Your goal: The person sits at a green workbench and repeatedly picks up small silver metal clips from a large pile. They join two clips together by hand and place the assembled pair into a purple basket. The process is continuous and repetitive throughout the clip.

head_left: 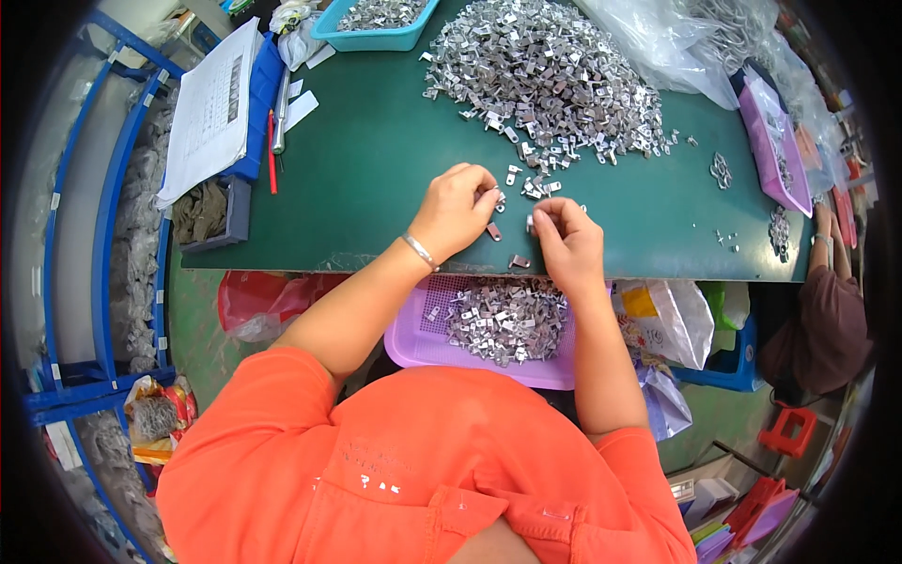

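Observation:
Near the front edge of the green table (366, 141), my left hand (457, 209) is closed in a pinch on a small metal bracket (500, 205). To its right, my right hand (569, 240) pinches another small metal bracket (530, 222) between thumb and fingers. A few loose brackets lie between and just beyond the hands, one of them a brownish bracket (494, 231). Past them rises a large heap of silvery metal brackets (554, 75). Below the table edge, at my lap, a purple basket (406, 329) holds many more brackets.
A turquoise tray (376, 39) of parts stands at the far left. Papers (211, 113), a red pen (272, 155) and a grey box (225, 221) line the left side. At right are clear plastic bags (658, 56) and a pink basket (785, 160). Another person (817, 320) sits at far right.

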`<action>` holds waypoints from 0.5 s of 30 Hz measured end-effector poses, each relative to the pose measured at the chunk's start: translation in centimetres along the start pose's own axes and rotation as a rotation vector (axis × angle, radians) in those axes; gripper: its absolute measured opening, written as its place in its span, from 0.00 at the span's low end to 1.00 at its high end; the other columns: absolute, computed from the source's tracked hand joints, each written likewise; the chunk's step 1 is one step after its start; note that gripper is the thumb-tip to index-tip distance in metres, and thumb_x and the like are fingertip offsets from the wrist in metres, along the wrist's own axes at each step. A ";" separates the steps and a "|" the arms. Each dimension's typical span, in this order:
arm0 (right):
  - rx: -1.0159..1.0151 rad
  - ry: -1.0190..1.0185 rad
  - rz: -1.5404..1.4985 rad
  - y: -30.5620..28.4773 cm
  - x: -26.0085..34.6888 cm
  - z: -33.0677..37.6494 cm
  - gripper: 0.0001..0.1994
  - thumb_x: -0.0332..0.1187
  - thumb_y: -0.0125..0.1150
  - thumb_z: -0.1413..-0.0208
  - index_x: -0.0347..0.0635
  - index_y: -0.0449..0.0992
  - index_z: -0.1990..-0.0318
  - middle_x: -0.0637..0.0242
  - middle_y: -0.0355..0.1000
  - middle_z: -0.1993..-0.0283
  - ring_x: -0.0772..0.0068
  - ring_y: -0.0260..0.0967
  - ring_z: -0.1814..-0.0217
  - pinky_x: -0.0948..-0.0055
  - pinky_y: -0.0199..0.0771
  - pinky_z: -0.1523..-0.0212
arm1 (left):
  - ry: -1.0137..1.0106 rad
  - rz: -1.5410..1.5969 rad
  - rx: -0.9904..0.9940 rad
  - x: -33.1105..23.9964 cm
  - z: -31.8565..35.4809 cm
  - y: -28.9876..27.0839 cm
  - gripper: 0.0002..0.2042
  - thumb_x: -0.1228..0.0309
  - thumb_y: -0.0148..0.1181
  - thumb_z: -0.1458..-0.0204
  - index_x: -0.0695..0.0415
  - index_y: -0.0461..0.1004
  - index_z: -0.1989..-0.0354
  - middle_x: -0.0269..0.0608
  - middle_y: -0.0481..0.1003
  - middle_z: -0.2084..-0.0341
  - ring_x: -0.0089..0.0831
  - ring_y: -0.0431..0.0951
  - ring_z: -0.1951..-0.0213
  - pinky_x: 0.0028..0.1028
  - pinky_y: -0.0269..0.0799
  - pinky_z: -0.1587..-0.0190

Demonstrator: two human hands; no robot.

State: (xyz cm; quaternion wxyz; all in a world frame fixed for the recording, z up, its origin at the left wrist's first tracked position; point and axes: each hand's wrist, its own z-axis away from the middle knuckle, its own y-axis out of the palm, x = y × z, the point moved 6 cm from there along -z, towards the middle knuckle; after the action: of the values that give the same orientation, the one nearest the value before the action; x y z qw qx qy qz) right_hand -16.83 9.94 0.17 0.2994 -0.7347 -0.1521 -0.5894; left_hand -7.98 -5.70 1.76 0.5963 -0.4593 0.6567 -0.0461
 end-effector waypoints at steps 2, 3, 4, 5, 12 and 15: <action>0.170 -0.051 0.239 -0.3 1.5 0.3 0.02 0.27 0.62 0.45 0.38 0.78 0.67 0.59 0.75 0.68 0.59 0.76 0.68 0.67 0.75 0.65 | -0.147 0.121 0.010 0.8 0.5 -0.4 0.06 0.73 0.64 0.47 0.63 0.77 0.67 0.38 0.77 0.72 0.26 0.80 0.73 0.26 0.77 0.67; 0.125 -0.127 0.334 -0.4 1.9 0.2 0.02 0.27 0.63 0.45 0.39 0.78 0.67 0.60 0.74 0.68 0.58 0.75 0.67 0.66 0.75 0.65 | -0.157 0.085 0.024 1.0 0.5 -0.5 0.05 0.74 0.63 0.46 0.64 0.77 0.67 0.39 0.78 0.69 0.24 0.80 0.70 0.25 0.77 0.66; 0.080 -0.206 0.425 -0.2 2.5 0.0 0.02 0.27 0.63 0.46 0.39 0.79 0.68 0.61 0.73 0.68 0.58 0.74 0.66 0.64 0.74 0.65 | -0.151 0.121 -0.003 1.0 0.5 -0.8 0.04 0.76 0.63 0.47 0.64 0.77 0.67 0.39 0.78 0.68 0.24 0.80 0.70 0.25 0.77 0.66; 0.035 -0.286 0.515 0.0 3.1 -0.1 0.02 0.28 0.64 0.46 0.39 0.79 0.68 0.62 0.72 0.68 0.57 0.73 0.66 0.63 0.74 0.65 | -0.146 0.157 -0.031 0.9 0.6 -1.0 0.03 0.77 0.63 0.47 0.63 0.77 0.67 0.39 0.78 0.67 0.24 0.80 0.69 0.26 0.77 0.65; -0.026 -0.485 0.474 3.2 3.7 -1.2 0.05 0.31 0.68 0.52 0.44 0.80 0.68 0.65 0.69 0.70 0.57 0.69 0.64 0.60 0.70 0.64 | 0.299 -0.042 -0.065 -1.5 3.0 -3.3 0.04 0.82 0.64 0.53 0.62 0.78 0.68 0.43 0.77 0.67 0.38 0.79 0.66 0.31 0.76 0.63; 0.006 -0.527 0.647 4.9 3.8 -1.7 0.06 0.32 0.70 0.56 0.47 0.81 0.69 0.69 0.69 0.69 0.61 0.67 0.63 0.61 0.65 0.62 | 0.261 -0.034 -0.002 -1.0 4.2 -3.6 0.05 0.82 0.63 0.55 0.60 0.77 0.70 0.42 0.76 0.68 0.43 0.78 0.64 0.34 0.75 0.60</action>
State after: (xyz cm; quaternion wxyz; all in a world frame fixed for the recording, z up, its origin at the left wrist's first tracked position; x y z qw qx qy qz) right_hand -14.32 4.65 2.71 0.4221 -0.8695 0.0132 -0.2562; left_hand -2.68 -5.08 3.50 0.5045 -0.4609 0.7210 -0.1148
